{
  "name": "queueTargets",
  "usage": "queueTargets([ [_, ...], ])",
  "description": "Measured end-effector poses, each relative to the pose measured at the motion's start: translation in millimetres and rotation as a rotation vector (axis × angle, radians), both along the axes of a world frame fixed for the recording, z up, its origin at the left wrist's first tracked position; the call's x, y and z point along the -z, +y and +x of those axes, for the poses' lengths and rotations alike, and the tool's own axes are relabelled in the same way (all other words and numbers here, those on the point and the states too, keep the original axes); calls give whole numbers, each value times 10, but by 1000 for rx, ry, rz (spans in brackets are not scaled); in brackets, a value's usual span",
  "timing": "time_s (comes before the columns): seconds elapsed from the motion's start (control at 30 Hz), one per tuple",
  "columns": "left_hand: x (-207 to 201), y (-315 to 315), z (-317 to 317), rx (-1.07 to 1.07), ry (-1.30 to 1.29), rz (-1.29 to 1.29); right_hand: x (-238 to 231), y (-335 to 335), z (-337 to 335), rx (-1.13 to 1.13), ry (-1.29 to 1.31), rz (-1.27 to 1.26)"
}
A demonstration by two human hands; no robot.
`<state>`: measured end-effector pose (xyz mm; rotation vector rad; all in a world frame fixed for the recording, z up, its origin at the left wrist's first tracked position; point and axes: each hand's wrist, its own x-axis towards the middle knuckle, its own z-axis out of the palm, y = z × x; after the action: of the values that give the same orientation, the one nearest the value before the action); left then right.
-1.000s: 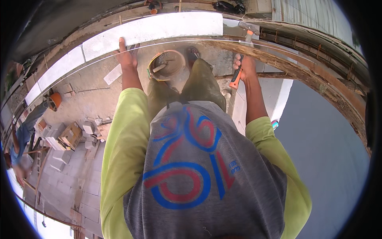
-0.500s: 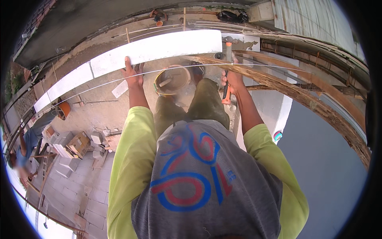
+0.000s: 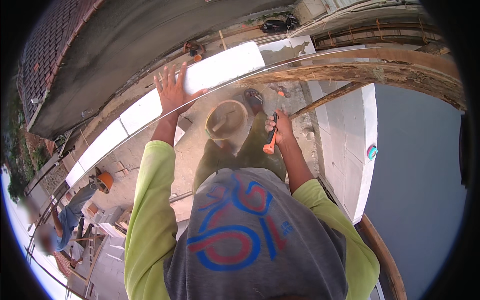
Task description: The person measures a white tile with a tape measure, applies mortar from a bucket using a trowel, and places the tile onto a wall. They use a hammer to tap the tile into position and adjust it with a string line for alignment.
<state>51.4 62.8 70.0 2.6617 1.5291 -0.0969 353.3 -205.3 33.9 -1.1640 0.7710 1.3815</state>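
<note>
My left hand (image 3: pixel 172 90) is spread open, palm resting on a long white block (image 3: pixel 225 67) in the top course of a white block wall. My right hand (image 3: pixel 281 127) is closed around an orange-handled tool (image 3: pixel 271 136), held upright above my feet. Between my hands, lower down, stands a round bucket (image 3: pixel 226 119) with grey mortar and a stick in it. A taut string line (image 3: pixel 210 95) runs across in front of the wall.
A rough timber beam (image 3: pixel 360 70) crosses at the upper right. White block walling (image 3: pixel 352 150) with a small round tape (image 3: pixel 372 152) on top stands to the right. Below left, a person in blue (image 3: pixel 70 220) works among stacked blocks and an orange bucket (image 3: pixel 103 181).
My left hand has risen from the floor side onto the white block, fingers spread. My right hand has swung inward with the tool, and the view has tilted up the wall.
</note>
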Motion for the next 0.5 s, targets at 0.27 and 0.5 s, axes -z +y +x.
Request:
queueTargets([
  [0.27,-85,15,189,52,124,-76,346,554,-915,493,-10,35],
  [0.5,17,-14,169,82,139,27,18,1142,-1278,491,94,232],
])
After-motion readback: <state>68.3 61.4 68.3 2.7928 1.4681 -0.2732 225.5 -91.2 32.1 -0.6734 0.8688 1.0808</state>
